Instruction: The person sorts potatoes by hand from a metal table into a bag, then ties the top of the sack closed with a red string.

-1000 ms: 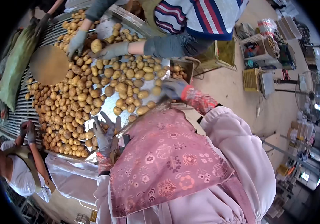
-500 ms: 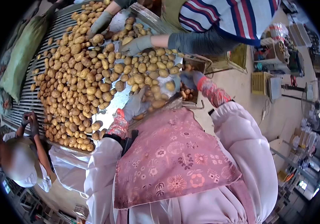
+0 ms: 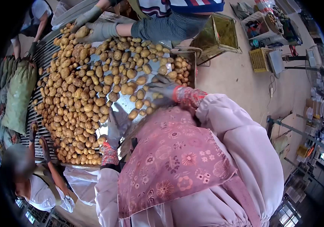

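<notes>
Potatoes point(image 3: 82, 85) cover much of the metal sorting table point(image 3: 126, 104) in front of me. My left hand point(image 3: 119, 123), in a grey glove and red patterned cuff, is low over the bare metal at the table's near side. Its fingers are stretched out beside the pile, slightly blurred, and no potato shows in them. My right hand point(image 3: 163, 90), gloved the same way, lies over the near right end with fingers spread, close to several loose potatoes. Just beyond it, a container point(image 3: 195, 66) holding potatoes stands at the table's right end.
Across the table, a co-worker's gloved hands point(image 3: 101, 31) are at a large potato point(image 3: 82, 31). Another person point(image 3: 43, 187) stands at lower left, with a third at upper left. A full green sack point(image 3: 20, 96) lies on the slats. A yellow crate point(image 3: 260, 60) is on the floor.
My right hand has moved from the container back over the table. My left hand has drawn left, away from the potatoes near the edge. The view has turned, and the co-worker's hands are closer together.
</notes>
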Demonstrator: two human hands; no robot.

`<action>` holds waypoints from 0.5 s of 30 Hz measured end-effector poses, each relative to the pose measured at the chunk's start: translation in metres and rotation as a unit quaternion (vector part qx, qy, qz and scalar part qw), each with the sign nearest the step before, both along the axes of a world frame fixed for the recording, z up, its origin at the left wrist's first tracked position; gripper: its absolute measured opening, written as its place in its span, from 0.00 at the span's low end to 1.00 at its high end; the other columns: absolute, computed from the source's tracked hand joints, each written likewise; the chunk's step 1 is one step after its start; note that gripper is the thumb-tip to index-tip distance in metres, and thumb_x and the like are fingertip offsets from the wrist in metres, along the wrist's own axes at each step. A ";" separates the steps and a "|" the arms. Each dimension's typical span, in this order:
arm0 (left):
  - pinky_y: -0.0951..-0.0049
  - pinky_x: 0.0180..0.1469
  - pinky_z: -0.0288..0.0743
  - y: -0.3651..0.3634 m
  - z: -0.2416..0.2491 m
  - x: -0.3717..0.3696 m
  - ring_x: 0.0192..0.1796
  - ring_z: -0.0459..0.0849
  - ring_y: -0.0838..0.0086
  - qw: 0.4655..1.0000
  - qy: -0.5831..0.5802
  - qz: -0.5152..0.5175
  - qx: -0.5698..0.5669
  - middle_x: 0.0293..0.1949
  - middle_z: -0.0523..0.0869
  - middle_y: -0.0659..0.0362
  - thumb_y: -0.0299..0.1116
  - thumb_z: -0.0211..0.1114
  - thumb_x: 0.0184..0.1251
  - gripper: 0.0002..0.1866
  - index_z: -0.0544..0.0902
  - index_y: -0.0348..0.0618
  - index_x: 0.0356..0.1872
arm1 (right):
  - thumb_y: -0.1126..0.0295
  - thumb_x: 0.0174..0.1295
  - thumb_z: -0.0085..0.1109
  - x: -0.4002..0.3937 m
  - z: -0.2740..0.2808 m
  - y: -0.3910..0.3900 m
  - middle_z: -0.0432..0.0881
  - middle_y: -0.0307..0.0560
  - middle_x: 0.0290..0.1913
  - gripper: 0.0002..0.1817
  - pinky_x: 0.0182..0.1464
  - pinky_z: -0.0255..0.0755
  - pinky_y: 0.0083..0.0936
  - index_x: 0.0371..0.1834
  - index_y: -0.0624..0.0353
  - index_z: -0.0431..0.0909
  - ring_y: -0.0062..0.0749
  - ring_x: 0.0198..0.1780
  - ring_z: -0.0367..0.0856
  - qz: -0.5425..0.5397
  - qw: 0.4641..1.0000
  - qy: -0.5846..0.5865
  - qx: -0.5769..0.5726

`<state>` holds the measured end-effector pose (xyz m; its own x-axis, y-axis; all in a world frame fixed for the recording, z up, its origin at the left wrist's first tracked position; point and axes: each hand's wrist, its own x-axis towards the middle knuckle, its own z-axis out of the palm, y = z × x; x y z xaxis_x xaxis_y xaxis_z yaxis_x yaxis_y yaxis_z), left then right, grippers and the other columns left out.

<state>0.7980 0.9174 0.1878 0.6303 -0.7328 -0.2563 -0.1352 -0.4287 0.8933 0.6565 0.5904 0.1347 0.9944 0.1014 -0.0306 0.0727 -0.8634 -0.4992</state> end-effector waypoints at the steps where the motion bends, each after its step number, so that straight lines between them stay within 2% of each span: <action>1: 0.62 0.68 0.68 0.025 -0.053 -0.002 0.69 0.68 0.53 0.987 -0.135 -0.021 0.082 0.65 0.68 0.40 0.36 0.80 0.47 0.61 0.44 0.36 0.77 | 0.39 0.57 0.61 -0.010 0.006 -0.008 0.65 0.44 0.74 0.36 0.74 0.47 0.57 0.67 0.39 0.72 0.59 0.76 0.54 -0.015 1.000 -0.004 -0.003; 2: 0.62 0.67 0.68 0.016 -0.017 -0.010 0.70 0.67 0.56 0.964 -0.153 -0.060 0.207 0.62 0.70 0.43 0.36 0.81 0.47 0.62 0.44 0.36 0.76 | 0.41 0.57 0.62 -0.017 0.010 -0.015 0.66 0.46 0.73 0.35 0.74 0.51 0.56 0.66 0.40 0.73 0.57 0.75 0.56 -0.028 1.000 -0.009 -0.006; 3: 0.61 0.66 0.70 0.021 -0.050 -0.010 0.69 0.68 0.55 0.961 -0.199 -0.104 0.160 0.61 0.70 0.42 0.37 0.81 0.48 0.61 0.44 0.35 0.76 | 0.42 0.56 0.63 -0.023 0.014 -0.018 0.67 0.48 0.71 0.35 0.73 0.53 0.54 0.66 0.41 0.73 0.56 0.74 0.58 -0.060 0.998 -0.025 -0.017; 5: 0.57 0.60 0.74 -0.017 -0.001 -0.022 0.62 0.76 0.52 0.973 -0.090 -0.040 0.209 0.58 0.73 0.41 0.40 0.79 0.51 0.58 0.47 0.35 0.75 | 0.46 0.55 0.65 -0.032 0.021 -0.029 0.70 0.51 0.69 0.33 0.71 0.57 0.52 0.65 0.43 0.74 0.56 0.72 0.62 -0.117 0.993 -0.026 -0.019; 6: 0.59 0.58 0.75 -0.035 -0.001 -0.027 0.58 0.78 0.53 0.975 -0.095 -0.059 0.191 0.56 0.75 0.42 0.37 0.77 0.53 0.53 0.50 0.34 0.74 | 0.49 0.55 0.66 -0.034 0.022 -0.035 0.71 0.53 0.68 0.32 0.70 0.58 0.51 0.64 0.44 0.74 0.57 0.70 0.64 -0.143 0.990 -0.010 -0.009; 7: 0.60 0.56 0.77 -0.054 0.000 -0.032 0.55 0.81 0.54 0.977 -0.100 -0.077 0.173 0.54 0.77 0.43 0.35 0.75 0.56 0.48 0.54 0.34 0.73 | 0.55 0.56 0.63 -0.032 0.017 -0.040 0.72 0.51 0.66 0.30 0.68 0.61 0.49 0.64 0.45 0.74 0.55 0.68 0.66 -0.168 0.984 -0.048 -0.029; 8: 0.64 0.57 0.76 -0.079 0.001 -0.029 0.57 0.80 0.60 0.957 -0.102 -0.118 0.245 0.57 0.78 0.46 0.27 0.70 0.60 0.43 0.55 0.37 0.73 | 0.58 0.57 0.60 -0.029 0.026 -0.042 0.73 0.51 0.66 0.28 0.66 0.63 0.47 0.64 0.45 0.75 0.53 0.66 0.68 -0.193 0.979 -0.057 -0.021; 10: 0.68 0.60 0.74 -0.105 -0.022 -0.026 0.60 0.78 0.66 0.991 0.055 -0.105 0.058 0.61 0.77 0.50 0.22 0.63 0.65 0.37 0.56 0.39 0.74 | 0.59 0.57 0.62 -0.018 0.032 -0.044 0.74 0.52 0.66 0.29 0.65 0.67 0.46 0.64 0.50 0.74 0.54 0.66 0.71 -0.211 0.972 -0.094 -0.033; 11: 0.68 0.60 0.74 -0.111 -0.026 -0.029 0.60 0.78 0.66 0.991 0.056 -0.106 0.055 0.61 0.77 0.50 0.22 0.63 0.65 0.37 0.56 0.39 0.74 | 0.59 0.57 0.62 -0.012 0.032 -0.047 0.74 0.52 0.66 0.29 0.65 0.67 0.46 0.64 0.50 0.74 0.54 0.66 0.71 -0.212 0.972 -0.092 -0.037; 13: 0.71 0.63 0.70 -0.128 -0.010 -0.030 0.61 0.77 0.69 0.970 0.199 -0.123 -0.062 0.62 0.76 0.52 0.23 0.59 0.70 0.33 0.58 0.39 0.74 | 0.58 0.58 0.62 0.006 0.034 -0.050 0.73 0.53 0.66 0.28 0.66 0.66 0.48 0.64 0.50 0.74 0.55 0.66 0.70 -0.225 0.972 -0.063 0.001; 15: 0.72 0.63 0.69 -0.131 -0.012 -0.024 0.61 0.76 0.71 0.967 0.174 -0.149 -0.107 0.62 0.76 0.53 0.22 0.56 0.71 0.31 0.59 0.38 0.73 | 0.56 0.60 0.62 0.022 0.044 -0.052 0.71 0.54 0.68 0.30 0.67 0.65 0.47 0.66 0.48 0.72 0.56 0.66 0.70 -0.223 0.972 -0.073 -0.013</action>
